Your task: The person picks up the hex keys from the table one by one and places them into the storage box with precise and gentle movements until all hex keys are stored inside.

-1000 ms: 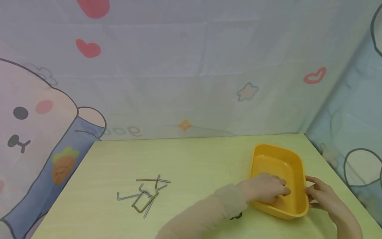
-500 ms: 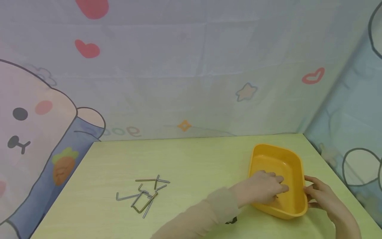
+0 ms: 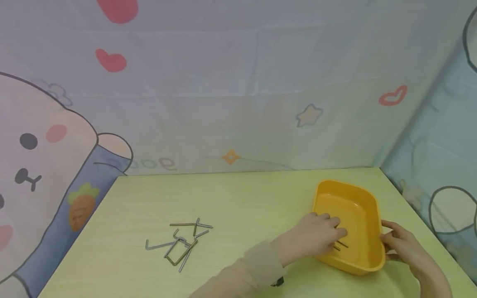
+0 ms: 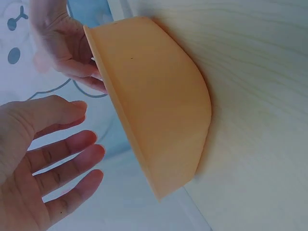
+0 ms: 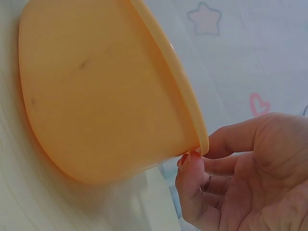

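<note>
A yellow plastic tray point(image 3: 350, 207) sits at the right of the table. My right hand point(image 3: 404, 246) holds its right edge, with thumb and finger pinching the rim point(image 5: 204, 142) in the right wrist view. Over the tray's left side is my left hand point(image 3: 313, 236); in the left wrist view its fingers point(image 4: 72, 144) are spread and hold nothing. Two thin dark hex keys point(image 3: 342, 244) show on the tray floor beside the left fingers, their other ends hidden by that hand. Several L-shaped hex keys point(image 3: 179, 256), silver and brassy, lie in a loose pile left of centre.
The pale wood-look table point(image 3: 242, 198) ends at a printed cloth backdrop point(image 3: 223, 82) behind it and on both sides. A small black item point(image 3: 278, 282) shows under the left sleeve cuff.
My left hand has drawn back leftward from the middle of the tray toward its left rim, uncovering hex keys on the tray floor. My right hand stays at the tray's edge.
</note>
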The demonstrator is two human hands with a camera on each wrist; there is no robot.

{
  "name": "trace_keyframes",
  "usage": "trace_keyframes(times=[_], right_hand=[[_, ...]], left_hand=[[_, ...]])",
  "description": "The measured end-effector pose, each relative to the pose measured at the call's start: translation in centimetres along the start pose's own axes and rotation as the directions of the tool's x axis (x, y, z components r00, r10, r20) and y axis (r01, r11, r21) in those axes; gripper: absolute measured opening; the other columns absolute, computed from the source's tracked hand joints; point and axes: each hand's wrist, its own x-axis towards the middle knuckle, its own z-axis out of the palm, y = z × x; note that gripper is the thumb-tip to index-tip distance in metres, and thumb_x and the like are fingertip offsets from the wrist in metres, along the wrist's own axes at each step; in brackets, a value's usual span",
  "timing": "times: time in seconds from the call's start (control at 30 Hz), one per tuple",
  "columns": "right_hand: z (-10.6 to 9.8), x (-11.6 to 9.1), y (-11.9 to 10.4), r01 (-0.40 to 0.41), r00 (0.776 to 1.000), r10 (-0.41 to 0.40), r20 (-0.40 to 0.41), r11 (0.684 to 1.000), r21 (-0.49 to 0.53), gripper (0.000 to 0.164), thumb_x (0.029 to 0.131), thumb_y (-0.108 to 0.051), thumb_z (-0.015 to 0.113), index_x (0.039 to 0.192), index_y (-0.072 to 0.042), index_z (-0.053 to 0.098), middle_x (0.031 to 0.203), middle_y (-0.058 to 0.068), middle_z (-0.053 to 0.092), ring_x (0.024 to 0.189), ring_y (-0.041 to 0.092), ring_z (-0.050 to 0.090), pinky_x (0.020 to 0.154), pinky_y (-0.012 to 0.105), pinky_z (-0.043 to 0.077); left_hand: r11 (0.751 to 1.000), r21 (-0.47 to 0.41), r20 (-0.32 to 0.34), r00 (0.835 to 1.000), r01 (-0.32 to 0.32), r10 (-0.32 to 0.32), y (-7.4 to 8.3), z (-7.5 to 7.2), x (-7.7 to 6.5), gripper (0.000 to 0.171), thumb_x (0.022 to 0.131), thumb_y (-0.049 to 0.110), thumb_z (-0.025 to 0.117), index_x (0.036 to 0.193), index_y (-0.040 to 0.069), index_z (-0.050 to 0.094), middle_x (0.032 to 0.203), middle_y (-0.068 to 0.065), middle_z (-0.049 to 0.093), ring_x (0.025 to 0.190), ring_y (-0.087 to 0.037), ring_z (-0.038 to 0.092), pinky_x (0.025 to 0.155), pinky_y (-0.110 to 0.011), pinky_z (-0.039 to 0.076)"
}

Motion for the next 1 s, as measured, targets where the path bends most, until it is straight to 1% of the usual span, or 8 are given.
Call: trace_keyframes(times=[0.1,0.2,0.4,0.53,0.67,0.87,0.93,1.0], right_hand=[[0.0,0.0,-0.1,-0.004,1.0,0.004,-0.001,1.0,-0.002,0.058,0.102,-0.016,0.035,0.145,0.015,0.011,0.085,-0.001,0.054,0.072,0.006,0.059,0.068,0.027,0.056],[0.0,0.0,-0.1,-0.003,1.0,0.003,-0.002,1.0,-0.001,0.058,0.102,-0.016,0.036,0.145,0.014,0.011,0.085,-0.001,0.054,0.071,0.006,0.059,0.068,0.027,0.056],[0.0,0.0,0.0,0.001,1.0,-0.001,-0.006,1.0,0.0,0.057,0.102,-0.016,0.036,0.144,0.014,0.012,0.085,-0.002,0.054,0.072,0.006,0.059,0.068,0.027,0.056],[-0.1,0.0,0.0,-0.003,1.0,0.003,-0.003,1.0,0.0,0.058,0.102,-0.017,0.036,0.144,0.014,0.012,0.085,-0.002,0.054,0.072,0.006,0.059,0.068,0.027,0.056],[-0.1,0.0,-0.1,-0.007,1.0,0.007,-0.001,1.0,-0.004,0.058,0.102,-0.017,0.036,0.144,0.015,0.012,0.085,-0.002,0.054,0.072,0.006,0.058,0.068,0.027,0.056],[0.0,0.0,-0.1,-0.012,1.0,0.012,-0.004,1.0,-0.01,0.057,0.102,-0.016,0.035,0.144,0.015,0.012,0.085,-0.001,0.053,0.071,0.006,0.058,0.067,0.026,0.056],[0.0,0.0,-0.1,-0.009,1.0,0.009,-0.005,1.0,-0.01,0.057,0.102,-0.016,0.035,0.144,0.015,0.012,0.086,-0.001,0.052,0.071,0.006,0.058,0.067,0.026,0.056],[0.0,0.0,-0.1,-0.01,1.0,0.01,-0.004,1.0,-0.01,0.058,0.102,-0.016,0.036,0.144,0.015,0.012,0.085,-0.001,0.052,0.071,0.006,0.057,0.067,0.026,0.056]], left_hand=[[1.0,0.017,-0.052,0.998,0.023,-0.022,-0.3,0.2,-0.8,0.033,0.092,0.032,0.06,0.124,0.036,0.059,0.108,0.016,0.061,0.071,-0.001,0.047,0.052,-0.014,0.031],[0.999,0.029,-0.092,0.995,0.039,-0.036,-0.6,0.4,-1.7,0.031,0.091,0.031,0.062,0.122,0.034,0.061,0.106,0.015,0.063,0.069,-0.001,0.048,0.051,-0.014,0.029],[0.998,0.029,-0.099,0.994,0.057,-0.054,-0.9,0.6,-3.2,0.031,0.09,0.033,0.064,0.121,0.033,0.063,0.104,0.014,0.064,0.069,-0.001,0.049,0.05,-0.015,0.029],[0.997,0.014,-0.118,0.99,0.079,-0.077,-1.1,0.8,-4.2,0.029,0.09,0.031,0.064,0.119,0.032,0.065,0.1,0.013,0.065,0.068,-0.002,0.05,0.049,-0.014,0.028],[0.993,-0.015,-0.112,0.987,0.117,-0.118,-1.4,1.0,-5.1,0.024,0.089,0.031,0.066,0.113,0.031,0.067,0.094,0.012,0.065,0.066,-0.003,0.049,0.049,-0.014,0.027],[0.983,-0.067,-0.048,0.983,0.173,-0.177,-1.9,1.5,-6.1,0.026,0.087,0.034,0.068,0.112,0.028,0.065,0.096,0.011,0.063,0.072,-0.003,0.051,0.054,-0.014,0.032],[0.979,-0.078,-0.053,0.98,0.188,-0.192,-2.1,1.7,-6.6,0.025,0.086,0.033,0.068,0.111,0.027,0.065,0.095,0.01,0.063,0.071,-0.004,0.05,0.053,-0.014,0.032],[0.977,-0.081,-0.074,0.976,0.199,-0.205,-2.3,1.8,-7.1,0.023,0.086,0.033,0.069,0.107,0.027,0.066,0.093,0.011,0.063,0.069,-0.004,0.049,0.053,-0.014,0.03]])
